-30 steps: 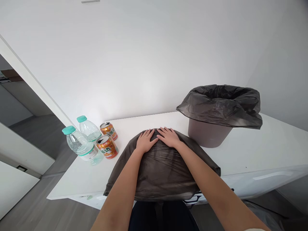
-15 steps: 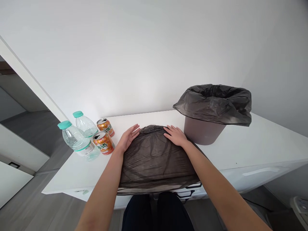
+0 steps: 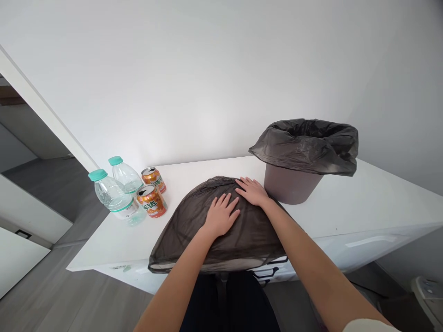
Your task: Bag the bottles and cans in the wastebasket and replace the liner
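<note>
A dark, see-through garbage bag (image 3: 256, 235) lies spread over the front of the white cabinet top, its near edge hanging past the front. My left hand (image 3: 221, 216) rests flat on the middle of the bag, fingers spread. On the bag's upper right part lies my right hand (image 3: 252, 191), also open with the fingers out. Just beyond it stands a brownish trash bin (image 3: 289, 184), lined with another black garbage bag (image 3: 308, 150) folded down over its rim.
Two clear plastic bottles with teal caps (image 3: 116, 200) (image 3: 126, 176) stand at the left, beside two orange soda cans (image 3: 151, 201) (image 3: 154, 179). A white wall rises behind the cabinet top (image 3: 363, 203). Drawer handles (image 3: 266, 273) show below its front edge.
My left hand has moved from the bag's left edge onto its middle. The bag's left side now spreads farther out to the left. My right hand stays nearly in place.
</note>
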Motion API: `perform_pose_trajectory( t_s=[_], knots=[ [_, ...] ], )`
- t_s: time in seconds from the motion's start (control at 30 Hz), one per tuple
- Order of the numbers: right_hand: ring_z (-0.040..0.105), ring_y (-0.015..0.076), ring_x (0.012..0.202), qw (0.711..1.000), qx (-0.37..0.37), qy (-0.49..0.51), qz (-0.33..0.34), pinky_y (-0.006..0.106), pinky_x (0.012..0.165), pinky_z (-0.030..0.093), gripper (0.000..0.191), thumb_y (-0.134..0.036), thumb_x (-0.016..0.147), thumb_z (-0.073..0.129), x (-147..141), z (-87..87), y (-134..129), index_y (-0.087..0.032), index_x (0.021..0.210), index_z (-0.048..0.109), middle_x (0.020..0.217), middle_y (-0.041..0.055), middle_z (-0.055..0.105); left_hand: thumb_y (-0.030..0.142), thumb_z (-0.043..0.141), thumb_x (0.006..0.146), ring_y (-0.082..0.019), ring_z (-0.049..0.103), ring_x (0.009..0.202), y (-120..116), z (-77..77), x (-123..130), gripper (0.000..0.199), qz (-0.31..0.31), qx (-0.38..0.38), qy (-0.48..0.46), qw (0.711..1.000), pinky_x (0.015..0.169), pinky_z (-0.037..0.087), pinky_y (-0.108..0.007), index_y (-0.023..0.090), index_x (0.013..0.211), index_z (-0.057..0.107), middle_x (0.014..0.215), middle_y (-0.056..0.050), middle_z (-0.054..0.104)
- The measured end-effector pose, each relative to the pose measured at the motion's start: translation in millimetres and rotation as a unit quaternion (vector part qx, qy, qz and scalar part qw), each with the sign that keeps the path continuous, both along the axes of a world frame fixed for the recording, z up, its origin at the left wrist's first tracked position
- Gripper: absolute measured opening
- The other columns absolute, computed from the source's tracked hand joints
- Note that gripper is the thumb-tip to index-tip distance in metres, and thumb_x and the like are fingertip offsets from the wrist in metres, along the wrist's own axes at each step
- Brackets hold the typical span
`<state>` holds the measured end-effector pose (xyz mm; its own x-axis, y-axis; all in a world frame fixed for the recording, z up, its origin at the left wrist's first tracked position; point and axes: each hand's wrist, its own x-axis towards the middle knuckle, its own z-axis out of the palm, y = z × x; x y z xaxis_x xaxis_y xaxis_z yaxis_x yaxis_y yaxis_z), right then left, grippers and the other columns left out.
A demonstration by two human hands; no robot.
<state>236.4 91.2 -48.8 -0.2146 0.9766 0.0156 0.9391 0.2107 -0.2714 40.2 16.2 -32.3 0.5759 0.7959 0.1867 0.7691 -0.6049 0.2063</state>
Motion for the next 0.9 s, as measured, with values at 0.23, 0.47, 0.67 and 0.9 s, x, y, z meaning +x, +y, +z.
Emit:
perform_pose_trajectory(
  t_s=[0.23, 0.47, 0.67, 0.9],
  knots=[
    [0.012, 0.0202, 0.149, 1.0, -0.011, 0.005, 0.004, 0.042, 0.12, 0.012, 0.065, -0.059, 0.094, 0.018, -3, 13.5, -11, -0.03, 0.152, 0.025, 0.161, -0.0019, 0.016, 0.054, 0.032, 0.097, -0.025, 0.022, 0.146, 5, -13.6, -95, 0.055, 0.13, 0.03, 0.059, 0.989, 0.118, 0.018, -0.048, 0.036, 0.148, 0.033, 0.158, 0.001, 0.029],
    [0.014, 0.0225, 0.148, 0.999, -0.014, 0.032, 0.004, 0.043, 0.121, 0.01, 0.063, -0.052, 0.096, 0.025, -8, 24.1, -24, -0.023, 0.152, 0.026, 0.16, 0.0039, 0.018, 0.049, 0.03, 0.098, -0.026, 0.03, 0.143, -37, 30.4, -127, 0.056, 0.229, 0.012, 0.074, 0.971, 0.116, 0.025, -0.046, 0.022, 0.146, 0.04, 0.155, -0.01, 0.034],
    [0.024, 0.0221, 0.146, 0.992, 0.017, 0.122, -0.033, 0.04, 0.119, 0.021, 0.065, -0.052, 0.097, 0.02, 0, 42.7, -82, -0.017, 0.151, 0.028, 0.157, 0.0093, 0.027, 0.043, 0.035, 0.097, -0.024, 0.04, 0.138, -93, 42.4, -74, 0.05, 0.13, 0.117, -0.006, 0.985, 0.117, 0.025, -0.046, 0.021, 0.141, 0.046, 0.147, -0.009, 0.047],
    [0.042, 0.0283, 0.133, 0.865, 0.193, 0.419, -0.195, 0.044, 0.111, 0.035, 0.059, -0.062, 0.088, 0.036, 38, 13.7, -230, -0.025, 0.127, 0.061, 0.142, 0.0088, 0.05, 0.048, 0.049, 0.09, -0.024, 0.039, 0.138, -161, 16.0, 37, 0.063, -0.094, 0.1, -0.018, 0.99, 0.119, 0.023, -0.041, 0.018, 0.145, 0.04, 0.147, -0.01, 0.047]
  ],
)
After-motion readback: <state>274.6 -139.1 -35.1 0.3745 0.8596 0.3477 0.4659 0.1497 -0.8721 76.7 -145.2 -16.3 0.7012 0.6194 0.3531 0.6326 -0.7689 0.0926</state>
